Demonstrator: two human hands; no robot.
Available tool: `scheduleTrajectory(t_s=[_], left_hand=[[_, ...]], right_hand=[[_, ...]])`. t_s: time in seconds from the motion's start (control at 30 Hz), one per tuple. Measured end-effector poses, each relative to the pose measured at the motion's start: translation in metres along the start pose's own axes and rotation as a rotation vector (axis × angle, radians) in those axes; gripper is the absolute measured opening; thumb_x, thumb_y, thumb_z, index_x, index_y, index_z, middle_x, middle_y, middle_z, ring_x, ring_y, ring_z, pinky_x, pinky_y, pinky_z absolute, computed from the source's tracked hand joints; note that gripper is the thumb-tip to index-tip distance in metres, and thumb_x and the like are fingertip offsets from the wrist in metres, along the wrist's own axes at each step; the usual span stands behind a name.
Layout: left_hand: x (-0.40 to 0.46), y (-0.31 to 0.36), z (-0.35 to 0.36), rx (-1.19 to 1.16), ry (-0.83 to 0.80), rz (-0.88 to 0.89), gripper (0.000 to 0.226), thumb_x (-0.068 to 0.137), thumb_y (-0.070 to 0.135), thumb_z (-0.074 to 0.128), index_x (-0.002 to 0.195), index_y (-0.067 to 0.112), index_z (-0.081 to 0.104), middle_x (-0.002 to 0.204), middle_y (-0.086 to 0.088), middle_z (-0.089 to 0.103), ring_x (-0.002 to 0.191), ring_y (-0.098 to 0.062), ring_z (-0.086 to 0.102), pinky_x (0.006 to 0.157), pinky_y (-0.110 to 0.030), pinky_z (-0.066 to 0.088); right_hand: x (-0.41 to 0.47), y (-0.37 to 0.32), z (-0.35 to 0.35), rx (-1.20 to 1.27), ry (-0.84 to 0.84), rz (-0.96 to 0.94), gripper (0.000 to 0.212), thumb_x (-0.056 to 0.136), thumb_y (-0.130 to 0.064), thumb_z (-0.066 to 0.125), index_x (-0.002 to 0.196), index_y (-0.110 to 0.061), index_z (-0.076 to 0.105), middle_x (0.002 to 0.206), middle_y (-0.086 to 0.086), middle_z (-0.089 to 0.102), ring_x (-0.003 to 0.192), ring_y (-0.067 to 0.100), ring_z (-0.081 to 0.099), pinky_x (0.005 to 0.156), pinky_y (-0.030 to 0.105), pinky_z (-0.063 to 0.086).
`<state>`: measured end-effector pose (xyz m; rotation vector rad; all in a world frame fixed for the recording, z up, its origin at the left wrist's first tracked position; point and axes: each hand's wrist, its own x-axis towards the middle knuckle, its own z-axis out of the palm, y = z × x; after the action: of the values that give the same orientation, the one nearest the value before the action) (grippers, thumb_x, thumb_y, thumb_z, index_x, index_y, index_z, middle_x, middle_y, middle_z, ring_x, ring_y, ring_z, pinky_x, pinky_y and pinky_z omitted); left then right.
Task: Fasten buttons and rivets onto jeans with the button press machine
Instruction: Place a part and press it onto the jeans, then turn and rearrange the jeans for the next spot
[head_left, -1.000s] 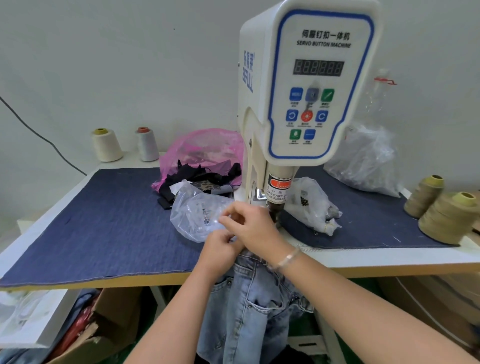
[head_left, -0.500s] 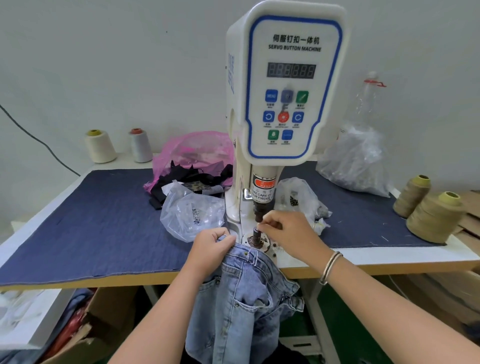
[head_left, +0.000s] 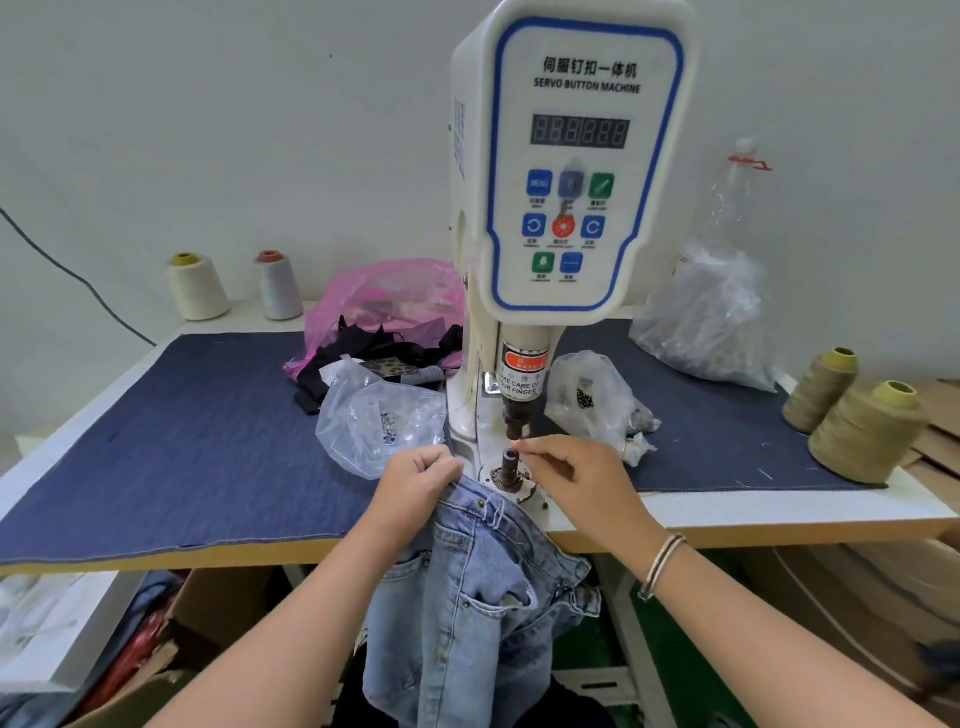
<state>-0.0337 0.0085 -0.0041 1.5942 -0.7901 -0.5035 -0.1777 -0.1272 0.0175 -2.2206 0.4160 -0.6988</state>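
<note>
Head view: the light-blue denim jeans (head_left: 467, 587) hang over the front edge of the counter (head_left: 727, 512), waistband bunched up just left of the dark metal lower die post (head_left: 509, 467) of the white servo button machine (head_left: 566, 171). Left hand (head_left: 415, 480) has its fingers curled, gripping the waistband edge. Right hand (head_left: 576, 473) has thumb and forefinger pinched together beside the top of the post; a tiny part may be held there, too small to confirm. Judged step: loading the lower die before a press, fabric not yet over the post. Next move calls for seating the part, sliding the waistband onto the die under the dark upper punch (head_left: 517, 421), and getting the fingers out of the gap first. Jeans appear faded, with a frayed waistband, one small brass rivet (head_left: 481, 502) already set near the left hand, and a front pocket visible lower down. Outward: clear plastic bag of metal hardware (head_left: 374, 421) to the left, another small clear bag (head_left: 597, 400) to the right, both on the navy cloth mat (head_left: 182, 431).
</note>
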Motion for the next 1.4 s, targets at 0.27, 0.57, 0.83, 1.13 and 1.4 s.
scheduleTrajectory(t_s=[0.27, 0.57, 0.83, 1.13, 1.4], left_hand=[[-0.014, 0.111, -0.042, -0.71, 0.018, 0.167, 0.025, 0.066, 0.017, 0.049, 0.043, 0.023, 0.041, 0.044, 0.006, 0.038, 0.041, -0.009, 0.037, 0.046, -0.016, 0.037], [0.003, 0.126, -0.12, -0.659, 0.232, 0.249, 0.023, 0.074, 0.018, 0.048, 0.053, 0.025, 0.042, 0.049, 0.011, 0.042, 0.046, -0.005, 0.041, 0.049, -0.017, 0.039], [-0.009, 0.12, -0.088, 0.728, 0.035, 0.599, 0.05, 0.079, 0.055, 0.066, 0.119, 0.029, 0.053, 0.114, 0.013, 0.056, 0.109, -0.007, 0.055, 0.091, -0.019, 0.041], [-0.026, 0.106, -0.035, 0.475, -0.452, 0.328, 0.016, 0.089, 0.025, 0.066, 0.097, 0.027, 0.052, 0.062, 0.01, 0.059, 0.054, -0.008, 0.047, 0.054, -0.024, 0.038], [-0.035, 0.117, -0.052, -0.283, -0.332, 0.278, 0.02, 0.083, 0.01, 0.06, 0.081, 0.03, 0.06, 0.052, 0.008, 0.037, 0.047, -0.005, 0.032, 0.048, -0.013, 0.032]], right_hand=[[-0.026, 0.001, -0.019, 0.351, -0.466, -0.018, 0.041, 0.093, -0.031, 0.048, 0.134, -0.027, 0.044, 0.132, -0.01, 0.055, 0.128, 0.007, 0.047, 0.105, 0.021, 0.036], [-0.014, -0.025, -0.02, -0.066, -0.409, -0.064, 0.029, 0.099, -0.022, 0.049, 0.075, -0.039, 0.051, 0.066, -0.015, 0.052, 0.064, -0.003, 0.045, 0.063, 0.014, 0.035], [0.016, -0.081, 0.007, -0.083, -0.34, -0.132, 0.028, 0.097, -0.028, 0.05, 0.071, -0.017, 0.056, 0.057, -0.003, 0.051, 0.051, 0.003, 0.04, 0.053, 0.02, 0.031], [0.011, -0.084, -0.03, 0.285, -0.593, -0.047, 0.026, 0.1, -0.024, 0.045, 0.107, -0.028, 0.069, 0.111, -0.009, 0.069, 0.111, 0.002, 0.059, 0.097, 0.019, 0.044], [0.0, -0.04, -0.066, 0.183, -0.75, 0.034, 0.019, 0.092, -0.017, 0.057, 0.109, -0.012, 0.065, 0.106, -0.001, 0.063, 0.104, 0.018, 0.058, 0.094, 0.032, 0.045]])
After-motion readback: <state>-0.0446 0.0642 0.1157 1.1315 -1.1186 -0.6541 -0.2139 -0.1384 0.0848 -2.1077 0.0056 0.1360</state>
